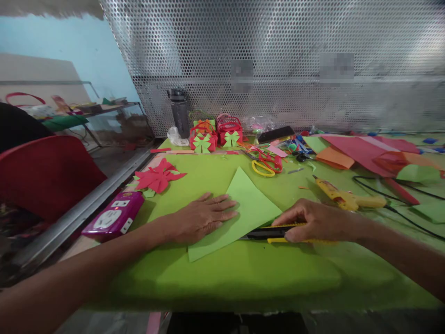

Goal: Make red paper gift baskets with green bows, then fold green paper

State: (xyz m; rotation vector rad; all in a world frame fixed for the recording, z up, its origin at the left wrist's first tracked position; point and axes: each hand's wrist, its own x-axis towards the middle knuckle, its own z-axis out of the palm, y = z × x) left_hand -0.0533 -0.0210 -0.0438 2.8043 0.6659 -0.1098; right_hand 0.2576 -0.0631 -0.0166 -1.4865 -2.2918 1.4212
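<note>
A light green paper sheet (248, 204), folded into a pointed shape, lies on the green-covered table. My left hand (205, 215) rests flat on its left part, fingers stretched out. In my right hand (308, 220) is a black and yellow box cutter (262, 233), held low over the table with thumb and fingers around it. Its front end meets the lower right edge of the paper; the blade tip is hard to make out there and seems partly covered by the sheet.
Left of my hands are a purple power socket box (114, 215) and red paper cut-outs (158, 175). Yellow and red scissors (264, 168) lie behind the paper. A yellow glue gun (344, 195) with its cord is at right. Small red baskets (229, 132) and a bottle (180, 113) stand behind.
</note>
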